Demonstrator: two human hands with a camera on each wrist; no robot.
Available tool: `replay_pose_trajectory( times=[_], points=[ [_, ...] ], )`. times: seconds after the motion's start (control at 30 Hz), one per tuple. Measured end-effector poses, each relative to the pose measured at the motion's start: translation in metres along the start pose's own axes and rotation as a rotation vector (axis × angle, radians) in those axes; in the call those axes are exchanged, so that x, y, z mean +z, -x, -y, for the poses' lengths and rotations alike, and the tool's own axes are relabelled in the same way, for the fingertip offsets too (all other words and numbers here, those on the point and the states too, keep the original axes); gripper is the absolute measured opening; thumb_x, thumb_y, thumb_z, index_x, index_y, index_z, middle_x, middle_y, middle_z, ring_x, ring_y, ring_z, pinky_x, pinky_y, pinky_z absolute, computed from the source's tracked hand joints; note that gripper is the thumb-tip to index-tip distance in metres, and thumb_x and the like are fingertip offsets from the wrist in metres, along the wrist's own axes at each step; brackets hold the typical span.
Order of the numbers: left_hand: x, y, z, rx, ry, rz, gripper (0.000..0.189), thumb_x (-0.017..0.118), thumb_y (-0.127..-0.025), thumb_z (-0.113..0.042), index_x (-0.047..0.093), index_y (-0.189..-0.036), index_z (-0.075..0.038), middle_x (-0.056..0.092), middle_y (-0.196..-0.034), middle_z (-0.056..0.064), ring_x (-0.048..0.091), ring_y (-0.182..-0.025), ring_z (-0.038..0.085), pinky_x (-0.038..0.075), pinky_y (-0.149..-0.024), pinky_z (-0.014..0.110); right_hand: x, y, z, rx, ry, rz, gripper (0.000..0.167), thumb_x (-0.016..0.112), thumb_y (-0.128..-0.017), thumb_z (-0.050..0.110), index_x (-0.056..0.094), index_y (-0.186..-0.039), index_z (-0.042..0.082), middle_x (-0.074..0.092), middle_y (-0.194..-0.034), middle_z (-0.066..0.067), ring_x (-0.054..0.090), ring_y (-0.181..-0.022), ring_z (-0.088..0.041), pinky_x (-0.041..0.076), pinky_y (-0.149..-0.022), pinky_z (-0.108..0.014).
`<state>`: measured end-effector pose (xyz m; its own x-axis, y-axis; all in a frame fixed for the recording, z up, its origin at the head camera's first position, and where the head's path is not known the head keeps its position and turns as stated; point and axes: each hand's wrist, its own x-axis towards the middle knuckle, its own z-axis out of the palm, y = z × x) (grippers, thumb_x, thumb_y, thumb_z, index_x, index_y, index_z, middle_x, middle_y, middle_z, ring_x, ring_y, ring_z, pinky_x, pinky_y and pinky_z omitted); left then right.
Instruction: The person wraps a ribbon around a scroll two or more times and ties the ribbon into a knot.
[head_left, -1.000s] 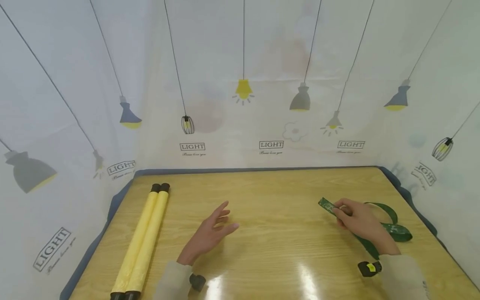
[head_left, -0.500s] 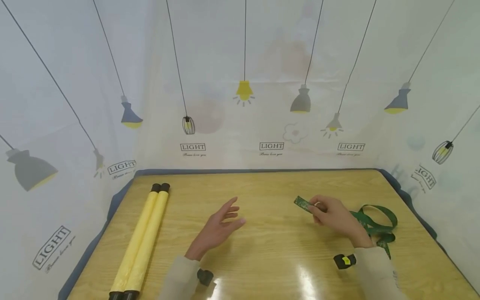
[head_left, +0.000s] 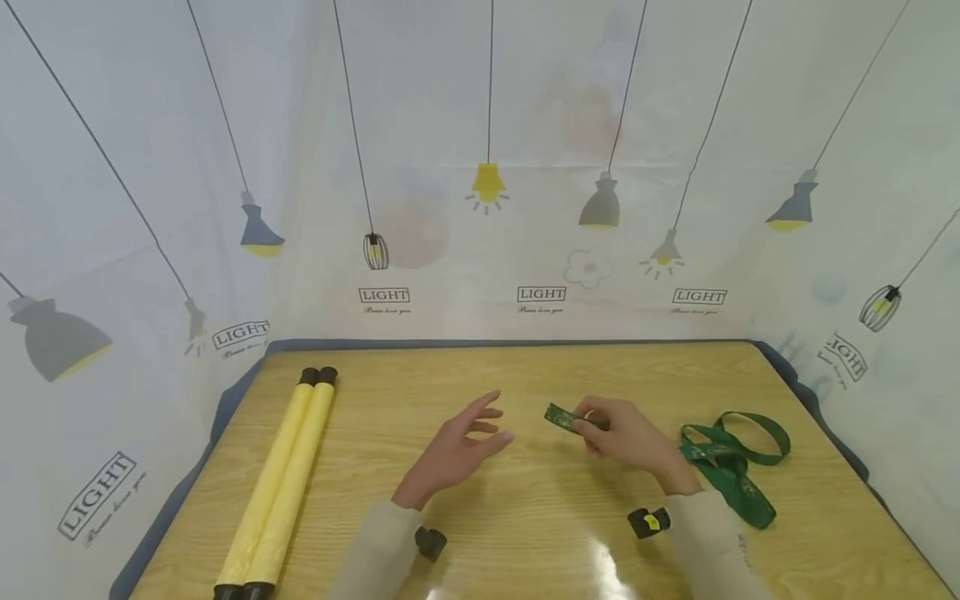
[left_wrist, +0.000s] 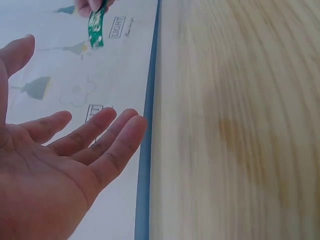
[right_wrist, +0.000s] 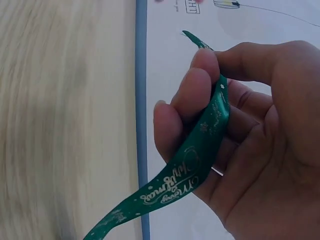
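My right hand [head_left: 609, 432] pinches one end of a green ribbon [head_left: 564, 417] with gold lettering above the middle of the wooden table [head_left: 525, 517]. The rest of the ribbon [head_left: 731, 467] trails right and lies looped on the table. In the right wrist view the ribbon [right_wrist: 200, 155] runs through my curled fingers [right_wrist: 187, 95]. My left hand [head_left: 465, 446] hovers open, palm toward the right hand, a short way left of the ribbon's end. The left wrist view shows the open palm [left_wrist: 55, 170] and the ribbon end [left_wrist: 96, 25] beyond it.
Two yellow rolls [head_left: 281, 483] with black ends lie side by side along the table's left side. A white curtain [head_left: 487, 167] printed with lamps surrounds the table on three sides. Wrist-worn cameras [head_left: 648, 522] sit on both sleeves.
My right hand has carried the ribbon end leftward from the right side toward the table's middle, dragging the loops after it. My left hand has shifted slightly right and up.
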<state>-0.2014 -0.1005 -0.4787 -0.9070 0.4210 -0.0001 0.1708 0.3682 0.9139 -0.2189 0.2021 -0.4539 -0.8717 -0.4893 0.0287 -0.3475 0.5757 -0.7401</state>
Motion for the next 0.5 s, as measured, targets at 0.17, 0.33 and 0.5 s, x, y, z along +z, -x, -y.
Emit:
replay_pose_trajectory(
  times=[0.17, 0.33, 0.5],
  points=[
    [0.010, -0.012, -0.005, 0.021, -0.004, 0.031, 0.069, 0.062, -0.100, -0.051, 0.031, -0.160, -0.036, 0.050, -0.154, 0.012, 0.056, -0.133, 0.029, 0.051, -0.107, 0.048, 0.008, -0.008, 0.009, -0.023, -0.037, 0.035, 0.012, 0.060, -0.105, 0.024, 0.066, -0.105, 0.013, 0.062, -0.066, 0.001, 0.053, -0.053, -0.009, 0.044, -0.050, -0.026],
    [0.018, -0.018, -0.009, 0.051, 0.013, 0.025, 0.064, 0.064, -0.101, -0.047, 0.039, -0.157, -0.032, 0.056, -0.147, 0.010, 0.061, -0.125, 0.027, 0.056, -0.099, 0.043, 0.015, -0.013, 0.017, -0.039, -0.049, 0.070, 0.012, 0.060, -0.105, 0.025, 0.066, -0.104, 0.015, 0.061, -0.068, 0.002, 0.053, -0.053, -0.009, 0.045, -0.050, -0.026],
    [0.019, -0.018, -0.014, 0.092, -0.023, 0.019, 0.047, 0.063, -0.102, -0.042, 0.058, -0.144, -0.022, 0.065, -0.136, 0.005, 0.065, -0.114, 0.021, 0.058, -0.088, 0.032, 0.021, -0.014, 0.022, -0.044, -0.047, 0.103, 0.011, 0.061, -0.105, 0.025, 0.066, -0.102, 0.016, 0.061, -0.068, 0.002, 0.051, -0.053, -0.008, 0.044, -0.049, -0.025]
  ],
)
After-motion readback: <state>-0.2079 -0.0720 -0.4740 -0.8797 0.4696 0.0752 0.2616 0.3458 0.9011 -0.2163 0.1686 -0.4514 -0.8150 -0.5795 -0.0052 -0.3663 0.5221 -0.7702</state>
